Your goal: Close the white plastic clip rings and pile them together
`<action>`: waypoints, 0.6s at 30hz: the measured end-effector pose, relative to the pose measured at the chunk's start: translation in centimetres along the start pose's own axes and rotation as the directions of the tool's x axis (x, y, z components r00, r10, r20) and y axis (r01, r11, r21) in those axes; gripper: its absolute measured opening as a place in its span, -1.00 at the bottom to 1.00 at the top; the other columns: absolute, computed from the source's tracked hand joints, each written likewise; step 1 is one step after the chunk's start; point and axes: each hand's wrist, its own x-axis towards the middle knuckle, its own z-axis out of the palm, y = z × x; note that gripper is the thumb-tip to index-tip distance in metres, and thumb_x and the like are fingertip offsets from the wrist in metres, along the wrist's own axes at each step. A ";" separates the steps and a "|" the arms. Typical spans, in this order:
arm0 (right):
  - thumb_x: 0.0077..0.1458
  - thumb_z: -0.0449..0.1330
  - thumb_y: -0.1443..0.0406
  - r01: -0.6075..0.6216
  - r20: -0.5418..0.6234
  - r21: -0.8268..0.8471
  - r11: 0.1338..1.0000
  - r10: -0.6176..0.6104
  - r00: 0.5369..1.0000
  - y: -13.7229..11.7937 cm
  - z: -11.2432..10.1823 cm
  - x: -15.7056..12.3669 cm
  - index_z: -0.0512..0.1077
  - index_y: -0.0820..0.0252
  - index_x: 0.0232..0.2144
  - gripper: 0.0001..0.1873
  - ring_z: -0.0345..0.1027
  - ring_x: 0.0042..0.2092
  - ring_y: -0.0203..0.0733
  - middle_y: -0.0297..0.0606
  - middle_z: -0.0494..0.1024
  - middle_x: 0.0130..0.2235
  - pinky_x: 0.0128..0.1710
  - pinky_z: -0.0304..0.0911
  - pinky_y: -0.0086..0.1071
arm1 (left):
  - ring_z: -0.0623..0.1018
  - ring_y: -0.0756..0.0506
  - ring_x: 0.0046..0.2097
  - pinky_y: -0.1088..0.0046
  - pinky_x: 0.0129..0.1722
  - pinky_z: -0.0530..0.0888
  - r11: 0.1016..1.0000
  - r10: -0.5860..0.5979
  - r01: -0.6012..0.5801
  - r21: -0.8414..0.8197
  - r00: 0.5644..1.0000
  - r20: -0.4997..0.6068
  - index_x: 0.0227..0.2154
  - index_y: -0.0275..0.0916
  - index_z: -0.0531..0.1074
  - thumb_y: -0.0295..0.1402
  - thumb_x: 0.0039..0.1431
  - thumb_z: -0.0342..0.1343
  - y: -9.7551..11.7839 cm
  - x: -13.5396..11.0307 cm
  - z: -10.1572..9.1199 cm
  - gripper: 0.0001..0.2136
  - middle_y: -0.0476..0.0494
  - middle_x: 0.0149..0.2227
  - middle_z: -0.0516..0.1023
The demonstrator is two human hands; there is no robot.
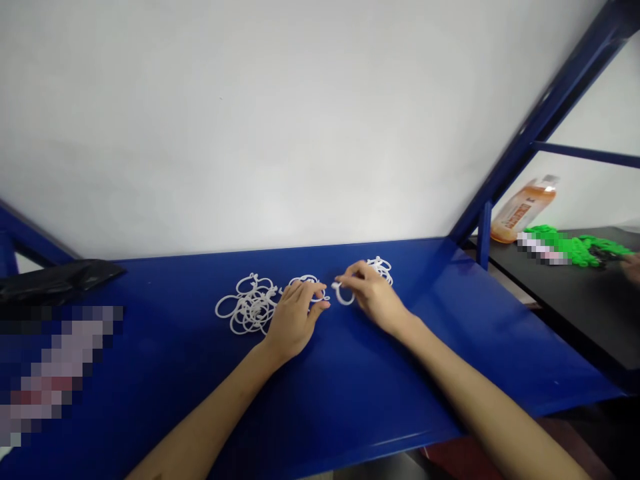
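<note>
My right hand pinches a white plastic ring between thumb and fingertips, just above the blue table. Close by on its left, my left hand curls its fingers and thumb about a white ring with a small eyelet. Part of that ring is hidden by the fingers. Beside the left hand lies a tangled pile of white eyelet rings. A smaller group of white rings sits behind my right hand and is partly covered by it.
The blue table meets a white wall. A black plastic bag lies at the left. Beyond a blue frame post, a dark table carries an orange bottle and green pieces. Another person's hand shows at the right edge.
</note>
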 end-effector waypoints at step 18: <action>0.11 0.17 0.41 -0.531 -0.096 -0.228 0.816 0.524 0.846 7.5 -3.8 -0.2 0.59 0.20 -0.27 -0.80 0.46 -0.27 -0.19 -0.20 0.62 -0.28 -0.19 0.29 -0.38 | 0.41 -0.24 -0.05 0.16 -0.06 0.36 0.909 -0.070 -0.063 0.413 0.951 0.300 -0.23 -0.23 0.48 -0.32 0.27 0.12 0.6 -0.6 0.0 -0.89 -0.18 -0.13 0.50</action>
